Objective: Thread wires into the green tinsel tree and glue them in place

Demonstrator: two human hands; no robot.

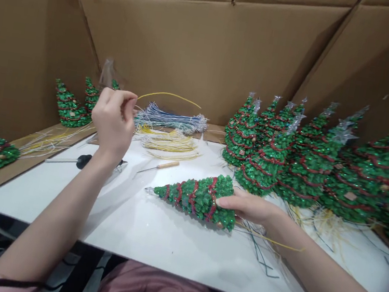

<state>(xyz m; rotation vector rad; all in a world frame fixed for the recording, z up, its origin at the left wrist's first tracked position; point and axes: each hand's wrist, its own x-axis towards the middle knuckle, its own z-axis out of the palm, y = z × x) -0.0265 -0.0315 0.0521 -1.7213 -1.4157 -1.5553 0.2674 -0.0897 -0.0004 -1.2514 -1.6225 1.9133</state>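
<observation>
A: How does the right hand (249, 207) stand?

B: Closed on the wide end of a green tree (194, 196), thumb across the branches near the base; its other fingers are mostly hidden. The tree lies on its side, clear tip toward nine o'clock. I can't tell whether it rests on the worktop (123, 233) or hangs just above it.

A: Why that end?

B: Probably because the broad base gives the firmer hold. Dark wires (259, 252) trail from beneath toward four o'clock.

A: And the left hand (116, 114)?

B: At ten o'clock from the tree, raised, fingertips pinched on one end of a yellow wire (169, 94). The rest arcs toward three o'clock; gripping the very end likely leaves the length free.

A: What lies beyond?

B: At ten o'clock, near the tip, an awl (169, 164), placed within easy reach, I'd say. At eleven, a yellow bundle (166, 141), with a blue-and-white bundle (171, 119) behind it; strands run mostly side by side, perhaps so single ones come away cleanly.

A: Farther out?

B: Standing trees (269, 169) crowd two o'clock, upright perhaps to spare their starry tops. Cardboard (202, 44) walls twelve.
</observation>
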